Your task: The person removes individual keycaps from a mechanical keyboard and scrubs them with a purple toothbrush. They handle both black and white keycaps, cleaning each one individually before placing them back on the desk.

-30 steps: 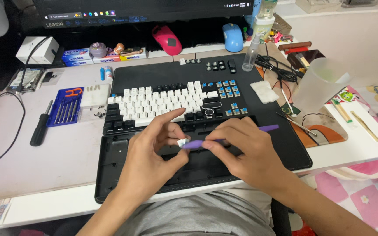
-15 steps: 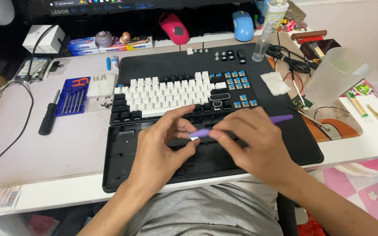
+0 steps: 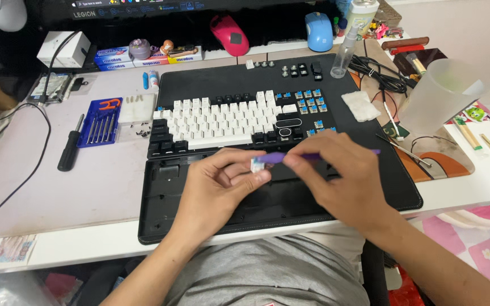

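Note:
My left hand (image 3: 219, 187) pinches a small white keyboard switch (image 3: 256, 165) between thumb and fingers, over the front of a black desk mat (image 3: 404, 187). My right hand (image 3: 341, 181) grips a thin purple brush-like tool (image 3: 282, 157) whose tip touches the switch; its far end pokes out to the right. Just behind both hands lies a keyboard (image 3: 228, 122) with white and black keycaps and bare blue switches at its right end. A black keyboard case (image 3: 160, 204) lies under my hands.
A blue screwdriver set (image 3: 102, 120) and a black screwdriver (image 3: 70, 144) lie at left. A frosted plastic cup (image 3: 443, 96), spray bottle (image 3: 344, 54), white cloth pad (image 3: 360, 105), cables and tweezers (image 3: 401, 148) sit at right. A red mouse (image 3: 229, 34) and a blue mouse (image 3: 319, 28) rest at the back.
The view shifted slightly; both hands stay together over the case. The left hand's fingers have closed tighter around the switch while the purple tool keeps working at it.

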